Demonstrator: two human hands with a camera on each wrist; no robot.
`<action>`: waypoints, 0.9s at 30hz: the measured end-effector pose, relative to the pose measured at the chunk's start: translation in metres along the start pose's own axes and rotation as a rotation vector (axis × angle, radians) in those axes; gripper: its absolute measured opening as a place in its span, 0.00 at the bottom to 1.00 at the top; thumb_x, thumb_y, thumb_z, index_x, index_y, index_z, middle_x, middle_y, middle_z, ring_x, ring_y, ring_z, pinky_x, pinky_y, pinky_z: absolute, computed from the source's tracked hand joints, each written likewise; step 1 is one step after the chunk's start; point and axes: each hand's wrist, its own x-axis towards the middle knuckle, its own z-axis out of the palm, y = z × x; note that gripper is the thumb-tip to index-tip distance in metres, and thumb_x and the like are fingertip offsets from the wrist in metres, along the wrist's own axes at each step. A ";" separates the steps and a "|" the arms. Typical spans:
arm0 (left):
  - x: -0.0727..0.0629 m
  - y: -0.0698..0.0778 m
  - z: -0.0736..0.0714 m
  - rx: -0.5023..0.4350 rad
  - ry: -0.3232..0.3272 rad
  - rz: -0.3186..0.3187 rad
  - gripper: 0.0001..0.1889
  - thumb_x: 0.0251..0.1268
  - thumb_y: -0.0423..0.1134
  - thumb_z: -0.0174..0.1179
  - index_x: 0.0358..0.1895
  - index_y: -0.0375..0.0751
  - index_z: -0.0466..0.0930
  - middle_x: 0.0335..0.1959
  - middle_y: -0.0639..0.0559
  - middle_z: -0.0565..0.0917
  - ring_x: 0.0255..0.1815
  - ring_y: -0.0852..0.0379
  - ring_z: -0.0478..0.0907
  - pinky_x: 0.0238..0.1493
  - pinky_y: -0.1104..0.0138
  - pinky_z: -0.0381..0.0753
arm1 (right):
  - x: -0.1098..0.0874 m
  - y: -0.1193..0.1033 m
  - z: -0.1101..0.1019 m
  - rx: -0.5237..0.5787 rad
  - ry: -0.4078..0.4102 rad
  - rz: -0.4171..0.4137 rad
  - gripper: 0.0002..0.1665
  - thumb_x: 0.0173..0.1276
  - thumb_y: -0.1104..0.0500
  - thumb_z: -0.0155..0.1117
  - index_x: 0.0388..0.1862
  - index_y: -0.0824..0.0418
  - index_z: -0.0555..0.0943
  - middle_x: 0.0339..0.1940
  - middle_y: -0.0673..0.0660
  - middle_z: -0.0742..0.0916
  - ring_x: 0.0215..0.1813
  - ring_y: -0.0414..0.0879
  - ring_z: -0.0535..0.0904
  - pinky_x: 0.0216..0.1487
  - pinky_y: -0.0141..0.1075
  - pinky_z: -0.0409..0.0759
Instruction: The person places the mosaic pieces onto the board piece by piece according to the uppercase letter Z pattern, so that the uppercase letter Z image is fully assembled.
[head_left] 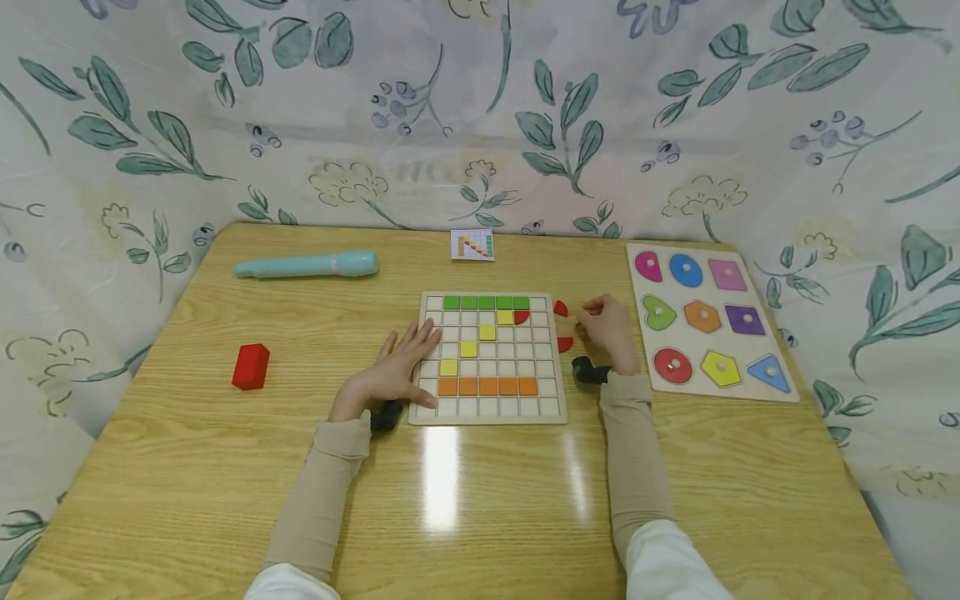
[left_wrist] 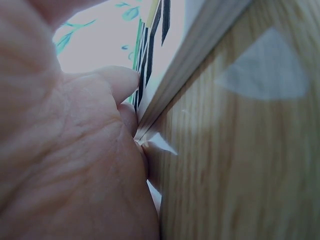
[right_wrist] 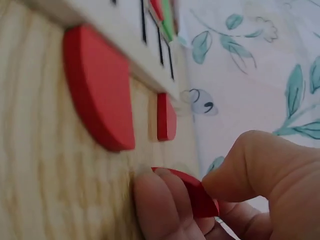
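Note:
My left hand [head_left: 390, 367] rests with spread fingers on the left edge of a white gridded board [head_left: 487, 420]; the left wrist view shows the palm [left_wrist: 75, 160] beside the board's edge [left_wrist: 192, 55]. On the grid lie a row of green squares [head_left: 486, 302], a diagonal of yellow squares [head_left: 487, 332], a row of orange squares [head_left: 488, 387] and one red quarter-circle [head_left: 521, 317]. Right of the board, my right hand [head_left: 611, 329] pinches a red quarter-circle piece [right_wrist: 197, 192] between thumb and fingers. Two more red pieces, one nearer [right_wrist: 102, 92] and one farther [right_wrist: 166, 117], lie by the board.
A small pattern card [head_left: 472, 245] lies behind the board. At right is a shape puzzle [head_left: 716, 389] with knobbed pieces. A teal pen-shaped object [head_left: 307, 264] and a red block [head_left: 251, 367] are on the left. A floral cloth [head_left: 480, 125] hangs behind the table.

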 end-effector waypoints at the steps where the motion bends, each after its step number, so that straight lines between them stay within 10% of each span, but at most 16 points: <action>1: 0.000 0.000 0.000 0.001 -0.001 -0.001 0.61 0.50 0.47 0.73 0.78 0.40 0.35 0.80 0.42 0.30 0.79 0.41 0.21 0.73 0.44 0.16 | -0.001 -0.001 0.000 0.000 -0.005 0.000 0.15 0.69 0.61 0.55 0.48 0.71 0.76 0.42 0.66 0.83 0.44 0.57 0.82 0.39 0.31 0.74; 14: 0.000 0.000 0.000 -0.004 0.004 0.003 0.61 0.50 0.46 0.73 0.78 0.40 0.36 0.80 0.41 0.30 0.79 0.41 0.21 0.73 0.43 0.16 | -0.007 -0.031 0.021 0.195 -0.138 -0.079 0.18 0.68 0.62 0.60 0.56 0.64 0.75 0.53 0.63 0.81 0.49 0.54 0.81 0.43 0.34 0.81; 27: 0.000 -0.001 0.000 -0.007 0.000 -0.002 0.61 0.50 0.47 0.73 0.79 0.41 0.36 0.80 0.42 0.30 0.79 0.41 0.20 0.73 0.44 0.15 | -0.017 -0.056 0.052 -0.010 -0.336 -0.210 0.18 0.71 0.60 0.59 0.59 0.59 0.80 0.48 0.60 0.85 0.44 0.50 0.79 0.41 0.32 0.74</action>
